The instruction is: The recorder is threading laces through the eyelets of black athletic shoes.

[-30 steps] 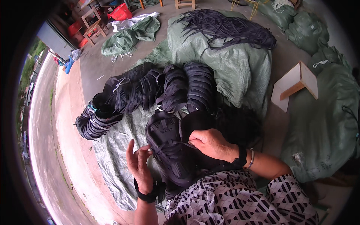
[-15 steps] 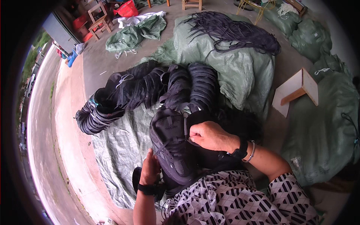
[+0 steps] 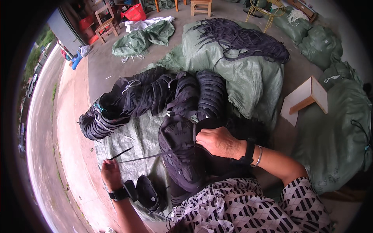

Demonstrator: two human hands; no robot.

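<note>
Beside shoe (image 3: 179, 165), taut lace (image 3: 143, 158), left fingertips (image 3: 106, 162) indistinct

Pavement (image 3: 44, 128): washed pale by daylight, left;
Black shoe (image 3: 180, 155): low contrast, shaded;
Green sheet (image 3: 120, 174): soft sheen;
Fisheye rim: bowed lines, blackened corners

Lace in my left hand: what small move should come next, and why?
I'd probably bring the left hand in toward the dark shoe with the lace. The lace runs straight from the shoe out to that hand, so little slack seems left to draw, and what looks like its pointed end juts past the fingertips. The right hand is closed at the shoe's right edge.
</note>
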